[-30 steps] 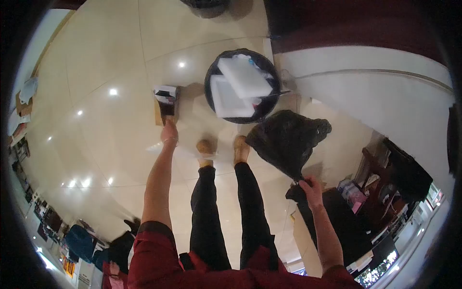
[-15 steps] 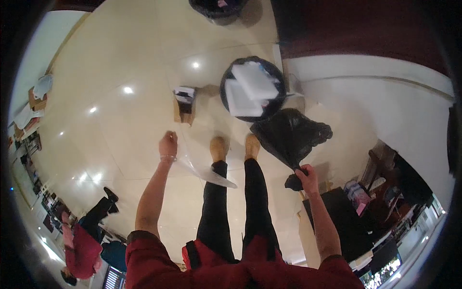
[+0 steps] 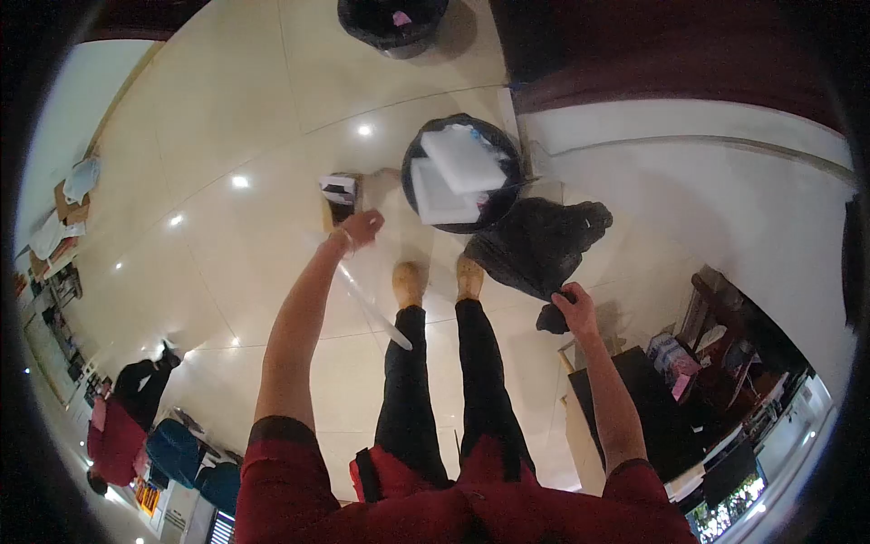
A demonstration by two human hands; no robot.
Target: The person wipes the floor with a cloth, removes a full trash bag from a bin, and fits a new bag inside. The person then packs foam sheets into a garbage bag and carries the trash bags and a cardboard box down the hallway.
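Note:
My left hand [image 3: 362, 229] has its fingers curled in, slightly blurred, between a small box-like item [image 3: 339, 192] on the floor and a round black-lined bin [image 3: 504, 207]. A clear plastic strip or bag [image 3: 375, 309] trails down from about my left wrist; whether my fingers grip it or anything else is hidden. White foam-like slabs [image 3: 463, 160] lie on top of the bin's contents. My right hand [image 3: 577, 310] is closed round the gathered neck of a black plastic bag [image 3: 535, 238], which spreads out beside the bin.
Another black-lined bin [image 3: 395, 27] stands farther off. A dark-topped table [image 3: 625, 412] is close on my right, with clutter beyond it. A white wall panel [image 3: 671, 168] borders the right side. At far left are a person in red [image 3: 118, 442] and blue chairs [image 3: 174, 451].
My left hand has moved up and to the right, toward the bin, and the clear plastic swings with it, hanging steeper. My right hand still grips the black bag, slightly higher.

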